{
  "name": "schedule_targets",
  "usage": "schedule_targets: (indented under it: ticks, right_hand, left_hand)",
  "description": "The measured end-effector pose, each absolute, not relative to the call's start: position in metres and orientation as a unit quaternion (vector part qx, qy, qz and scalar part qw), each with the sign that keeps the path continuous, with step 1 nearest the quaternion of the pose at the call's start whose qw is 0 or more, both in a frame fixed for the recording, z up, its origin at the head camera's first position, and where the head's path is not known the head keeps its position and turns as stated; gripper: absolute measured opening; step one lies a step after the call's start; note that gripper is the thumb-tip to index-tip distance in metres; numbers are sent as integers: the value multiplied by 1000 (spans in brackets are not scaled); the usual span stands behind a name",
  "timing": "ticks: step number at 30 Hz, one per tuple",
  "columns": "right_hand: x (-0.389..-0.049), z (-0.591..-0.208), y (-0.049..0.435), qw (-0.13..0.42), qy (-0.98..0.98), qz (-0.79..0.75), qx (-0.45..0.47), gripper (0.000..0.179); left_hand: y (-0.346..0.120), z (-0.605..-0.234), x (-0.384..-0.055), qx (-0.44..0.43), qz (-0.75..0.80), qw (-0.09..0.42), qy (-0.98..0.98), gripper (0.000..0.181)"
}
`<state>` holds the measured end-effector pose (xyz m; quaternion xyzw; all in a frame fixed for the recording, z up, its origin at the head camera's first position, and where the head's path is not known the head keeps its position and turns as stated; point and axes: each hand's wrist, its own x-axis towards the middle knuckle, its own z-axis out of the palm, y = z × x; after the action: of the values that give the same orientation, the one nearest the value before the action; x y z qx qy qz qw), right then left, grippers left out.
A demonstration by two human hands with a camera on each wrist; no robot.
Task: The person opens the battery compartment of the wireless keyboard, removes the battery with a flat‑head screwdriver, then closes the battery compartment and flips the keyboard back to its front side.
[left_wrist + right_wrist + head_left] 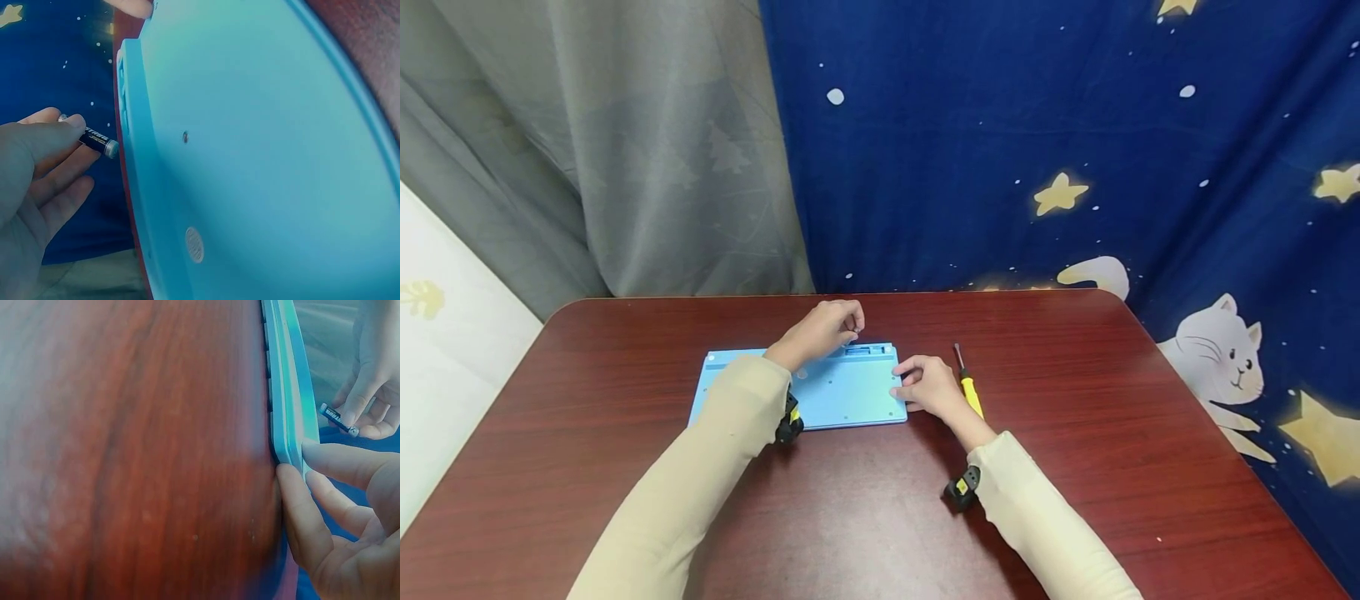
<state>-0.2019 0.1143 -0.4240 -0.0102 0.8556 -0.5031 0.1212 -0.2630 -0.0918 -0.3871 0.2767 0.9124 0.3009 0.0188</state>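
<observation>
A light blue keyboard point(857, 396) lies face down on the table, its back with small screw holes upward. My left hand point(823, 329) is over its far edge, pinching a small dark cylindrical battery point(97, 139) between thumb and fingers. In the left wrist view the battery is beside the open battery slot point(124, 94), apart from it. At the keyboard's right end, my right hand point(932, 387) grips the edge between thumb and fingers, as the right wrist view shows up close.
To the right of my right hand lies a screwdriver point(970, 392) with a yellow handle, its tip pointing away. The reddish-brown table point(865, 517) reaches back to a grey curtain point(662, 167) and a blue star-patterned curtain point(940, 150).
</observation>
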Motion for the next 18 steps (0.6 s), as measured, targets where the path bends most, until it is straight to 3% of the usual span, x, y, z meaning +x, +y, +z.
schedule_targets:
  ticks: [18]
  right_hand:
    - [-202,-425,115,124,856,-502,-9,29]
  left_hand:
    - [-115,-384,-266,261,267,8,928,12]
